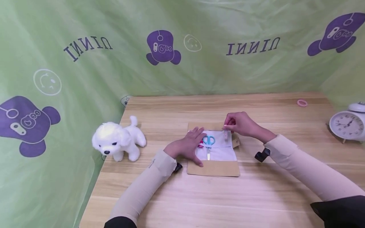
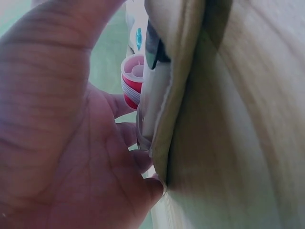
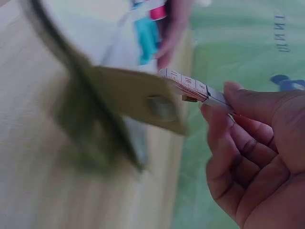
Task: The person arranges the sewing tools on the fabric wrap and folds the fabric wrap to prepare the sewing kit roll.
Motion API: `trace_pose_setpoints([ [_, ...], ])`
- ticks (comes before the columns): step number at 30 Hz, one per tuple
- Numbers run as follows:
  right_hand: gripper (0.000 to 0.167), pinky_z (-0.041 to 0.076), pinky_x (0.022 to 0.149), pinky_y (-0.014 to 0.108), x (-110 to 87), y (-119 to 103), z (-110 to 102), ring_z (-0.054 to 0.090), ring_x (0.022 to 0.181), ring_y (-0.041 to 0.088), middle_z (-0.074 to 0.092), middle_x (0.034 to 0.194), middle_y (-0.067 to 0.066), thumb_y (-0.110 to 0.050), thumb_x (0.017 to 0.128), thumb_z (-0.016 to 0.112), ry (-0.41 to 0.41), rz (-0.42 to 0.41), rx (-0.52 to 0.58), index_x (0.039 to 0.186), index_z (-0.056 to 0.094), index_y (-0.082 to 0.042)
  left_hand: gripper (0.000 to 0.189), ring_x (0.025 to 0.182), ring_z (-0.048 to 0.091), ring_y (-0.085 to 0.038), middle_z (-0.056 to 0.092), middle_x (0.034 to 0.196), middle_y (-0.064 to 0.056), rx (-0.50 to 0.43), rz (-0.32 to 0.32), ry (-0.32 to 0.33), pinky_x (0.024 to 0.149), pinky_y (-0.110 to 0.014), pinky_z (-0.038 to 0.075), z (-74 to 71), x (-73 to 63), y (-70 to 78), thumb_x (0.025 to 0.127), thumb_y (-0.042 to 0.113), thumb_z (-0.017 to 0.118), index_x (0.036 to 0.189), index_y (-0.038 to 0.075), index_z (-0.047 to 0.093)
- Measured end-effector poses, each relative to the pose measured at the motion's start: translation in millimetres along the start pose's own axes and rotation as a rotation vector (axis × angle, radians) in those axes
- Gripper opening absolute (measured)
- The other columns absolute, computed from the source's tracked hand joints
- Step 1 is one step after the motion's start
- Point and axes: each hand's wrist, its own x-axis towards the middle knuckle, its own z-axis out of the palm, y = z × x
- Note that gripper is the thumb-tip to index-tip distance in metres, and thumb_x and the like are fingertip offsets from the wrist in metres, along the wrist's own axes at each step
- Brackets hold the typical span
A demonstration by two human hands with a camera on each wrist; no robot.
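Note:
An unfolded tan sewing pouch [image 1: 213, 169] with a white lining lies on the table. My left hand [image 1: 188, 146] rests on its left side, fingers spread and partly bent over the edge. Beside those fingers sits a red thread spool [image 2: 132, 86] wound with pale thread. Scissors [image 1: 209, 141] with light-blue handles lie in the middle of the lining. Over the pouch's upper right, my right hand [image 1: 240, 124] pinches one end of a white measuring tape [image 3: 187, 86] between thumb and index finger. A tan tab [image 3: 136, 98] with a round snap sticks out from the pouch's right edge.
A white plush dog [image 1: 119, 141] stands on the left of the table. At the right is a white alarm clock [image 1: 346, 124], and a pink ring [image 1: 302, 103] lies near the back right. Green printed sheeting [image 1: 216, 76] hangs behind the wooden table [image 1: 176, 199].

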Motion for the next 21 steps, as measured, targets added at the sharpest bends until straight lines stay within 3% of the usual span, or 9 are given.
trace_pose_setpoints([
  [6, 0.01, 0.045, 0.059, 0.022, 9.2, 12, 11, 0.055, 0.066, 0.013, 0.069, 0.074, 0.002, -0.013, 0.088, 0.077, -0.023, 0.018, -0.052, 0.085, 0.069, -0.009, 0.132, 0.159, -0.009, -0.029, -0.007, 0.171, -0.007, -0.012, -0.006, -0.001, 0.13, -0.045, 0.005, -0.9, 0.3, 1.6, 0.066, 0.065, 0.084, 0.162, 0.014, 0.01],
  [21, 0.012, 0.044, 0.061, 0.022, 4.8, 27, 20, 0.054, 0.064, 0.012, 0.064, 0.068, -0.001, -0.014, 0.087, 0.077, -0.099, 0.036, -0.039, 0.081, 0.067, -0.011, 0.132, 0.158, -0.013, -0.027, -0.01, 0.171, -0.005, -0.004, -0.008, -0.013, 0.13, -0.045, 0.002, 3.4, 2.2, -2.4, 0.067, 0.067, 0.082, 0.162, 0.016, 0.007],
])
